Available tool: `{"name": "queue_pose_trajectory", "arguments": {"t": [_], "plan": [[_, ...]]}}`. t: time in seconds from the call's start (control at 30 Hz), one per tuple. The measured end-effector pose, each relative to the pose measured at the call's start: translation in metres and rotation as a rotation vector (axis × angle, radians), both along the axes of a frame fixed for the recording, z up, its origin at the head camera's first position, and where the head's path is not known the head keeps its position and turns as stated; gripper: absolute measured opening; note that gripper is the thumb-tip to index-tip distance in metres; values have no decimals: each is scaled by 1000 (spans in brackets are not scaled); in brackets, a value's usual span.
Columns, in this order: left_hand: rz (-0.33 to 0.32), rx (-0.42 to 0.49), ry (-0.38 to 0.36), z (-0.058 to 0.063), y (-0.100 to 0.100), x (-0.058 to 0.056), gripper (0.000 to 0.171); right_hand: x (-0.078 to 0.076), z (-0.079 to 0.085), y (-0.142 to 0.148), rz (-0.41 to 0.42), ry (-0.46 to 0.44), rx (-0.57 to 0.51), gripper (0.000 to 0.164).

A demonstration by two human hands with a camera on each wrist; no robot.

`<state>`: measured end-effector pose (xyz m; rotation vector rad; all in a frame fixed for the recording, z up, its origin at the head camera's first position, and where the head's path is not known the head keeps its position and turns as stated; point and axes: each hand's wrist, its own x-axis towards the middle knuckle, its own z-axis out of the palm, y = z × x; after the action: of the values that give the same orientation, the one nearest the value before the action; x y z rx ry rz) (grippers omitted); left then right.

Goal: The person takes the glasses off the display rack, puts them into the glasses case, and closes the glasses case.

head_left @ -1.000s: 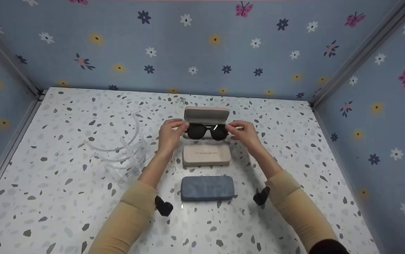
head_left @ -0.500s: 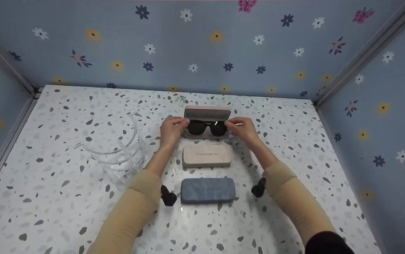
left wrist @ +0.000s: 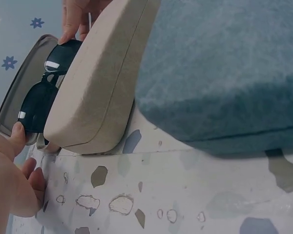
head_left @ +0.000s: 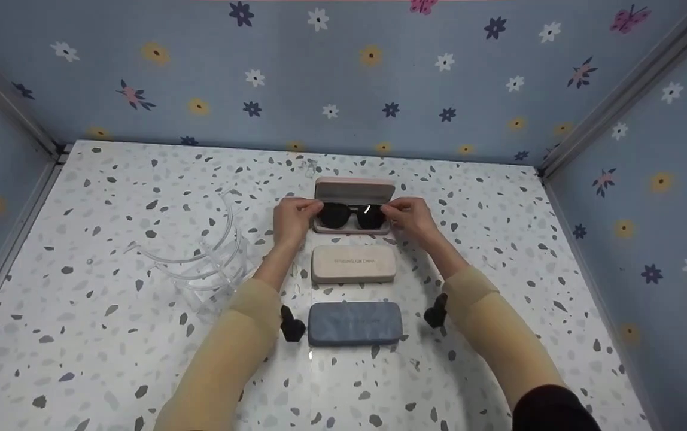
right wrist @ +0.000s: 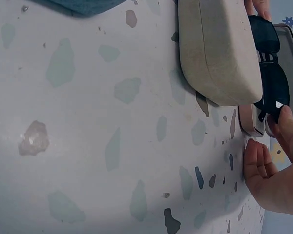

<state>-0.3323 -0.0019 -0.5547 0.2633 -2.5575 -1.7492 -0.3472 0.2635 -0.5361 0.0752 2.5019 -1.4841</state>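
Note:
Dark sunglasses (head_left: 352,216) lie over the base of an open pinkish case (head_left: 355,190) with a grey lining, its lid standing up behind them. My left hand (head_left: 292,222) pinches the left end of the frame between thumb and finger. At the right end, my right hand (head_left: 413,216) pinches the frame likewise. In the left wrist view the sunglasses (left wrist: 39,105) appear partly behind a beige case, thumb on the near corner. The right wrist view shows my right thumb at the corner of the sunglasses (right wrist: 274,87), other fingers curled beside the case.
A closed beige glasses case (head_left: 353,264) lies just in front of the open one. Nearer me is a closed blue case (head_left: 355,323). Clear plastic stands (head_left: 206,269) with curved arms are left of my left forearm. A patterned wall (head_left: 343,78) borders the table behind.
The sunglasses have moved slightly back and down into the open case, both hands moving with them. More of the case's front rim shows now. The head view has shifted slightly.

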Motion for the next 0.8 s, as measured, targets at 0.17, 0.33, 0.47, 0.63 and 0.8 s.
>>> {"name": "queue_pose_trajectory", "arguments": {"t": [0.17,0.33,0.47,0.63,0.8], "plan": [[9,-70,22,-3,2,-2,21,-2,-3,0,-7,5,25,26],[12,-123,34,-6,3,-4,20,-3,-5,-2,-25,16,67,25],[13,-140,26,-6,3,-6,20,-3,-6,-3,-31,33,91,22],[32,-151,16,-7,4,-5,20,-3,-8,-3,-37,44,110,22],[42,-134,18,-7,3,-5,20,-2,-9,-2,-53,54,94,23]]}}
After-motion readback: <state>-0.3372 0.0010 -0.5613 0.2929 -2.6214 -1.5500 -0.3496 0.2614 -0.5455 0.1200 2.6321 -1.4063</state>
